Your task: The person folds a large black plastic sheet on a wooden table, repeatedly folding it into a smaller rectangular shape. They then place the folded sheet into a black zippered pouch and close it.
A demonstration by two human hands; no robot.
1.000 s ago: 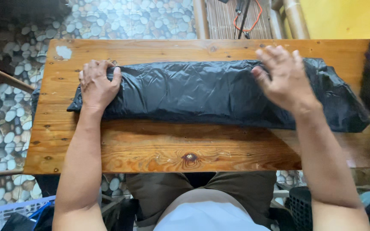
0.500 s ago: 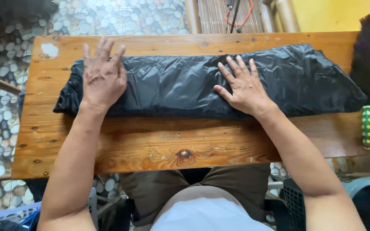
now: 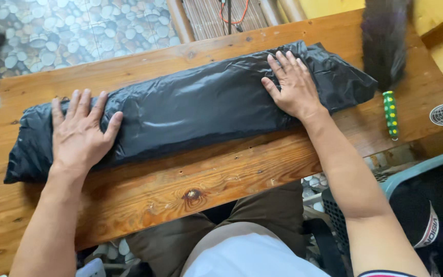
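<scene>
A long black plastic bag [image 3: 201, 110], folded into a flat band, lies across the wooden table [image 3: 180, 184]. My left hand [image 3: 80, 133] rests flat on its left part with the fingers spread. My right hand [image 3: 293, 84] lies flat on its right part, fingers apart and pointing away from me. Neither hand grips anything; both press palm-down on the plastic.
A black feather duster [image 3: 383, 36] with a green dotted handle [image 3: 390, 113] lies at the table's right end. A basket with a dark cloth [image 3: 426, 205] stands at the lower right. Pebble-patterned floor [image 3: 62, 31] lies beyond the table's far edge.
My right hand has slid to the right along the bag, from its middle toward its right end. My left hand stays flat on the left part. The view has tilted.
</scene>
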